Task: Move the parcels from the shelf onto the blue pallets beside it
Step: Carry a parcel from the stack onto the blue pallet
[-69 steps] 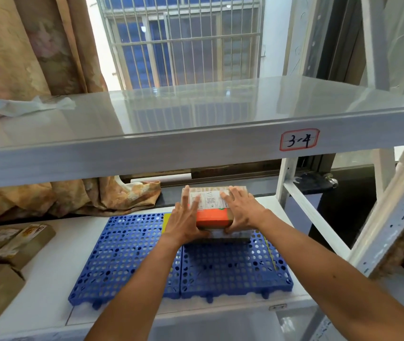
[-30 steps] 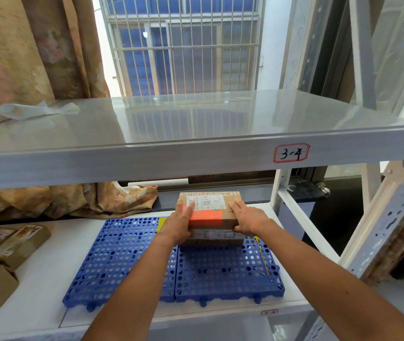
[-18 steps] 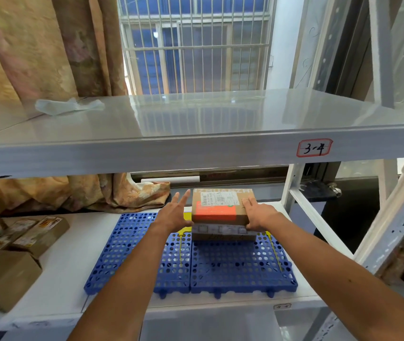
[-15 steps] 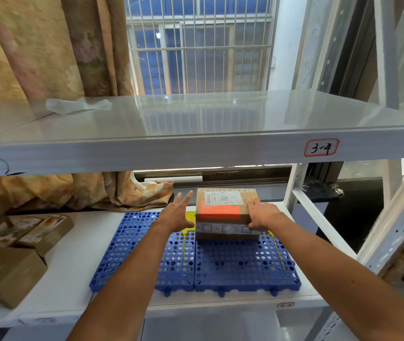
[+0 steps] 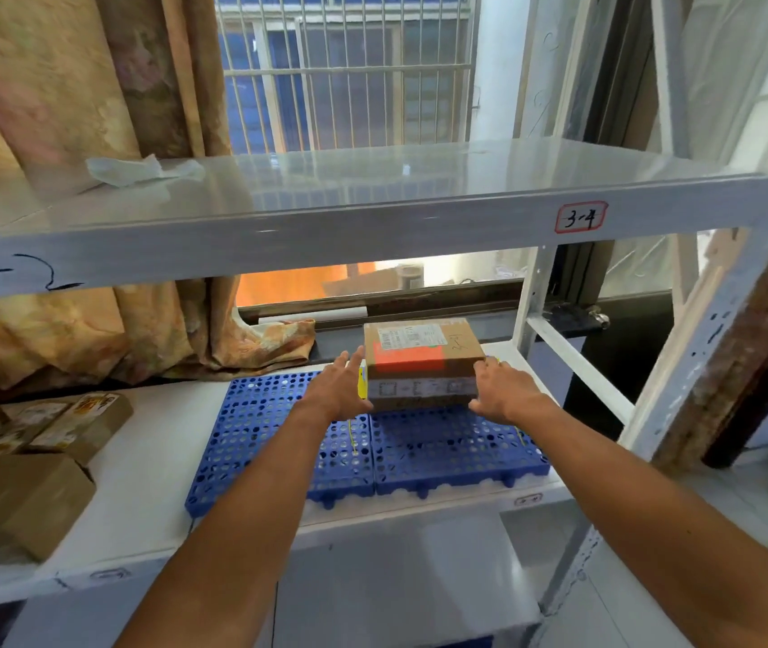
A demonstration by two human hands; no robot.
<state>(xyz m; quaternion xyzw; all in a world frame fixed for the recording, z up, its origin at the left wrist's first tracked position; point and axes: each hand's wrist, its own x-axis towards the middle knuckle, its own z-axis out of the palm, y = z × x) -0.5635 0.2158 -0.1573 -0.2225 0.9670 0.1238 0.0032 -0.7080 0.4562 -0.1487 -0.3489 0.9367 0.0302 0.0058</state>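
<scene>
— What do you see, left to right?

— I see loose brown boxes [image 5: 22, 498] on the left of the white shelf [image 5: 139, 484], well apart from the blue pallets [image 5: 279, 441]. Curtain folds [image 5: 260, 343] droop onto the shelf behind them. My left hand [image 5: 333, 390] is open, fingers spread, just beside the stacked parcels [image 5: 422, 364]; I can't tell if it touches.

— Any writing?

— "3-4" in a red frame [image 5: 581, 217] on the upper shelf edge; the parcel's label is too small to read.

— And the parcels?

— At the right pallet's back edge, long side running left to right. My right hand [image 5: 501, 390] lies open against the right end, gripping nothing. An upright post [image 5: 532, 320] stands close on the right.
</scene>
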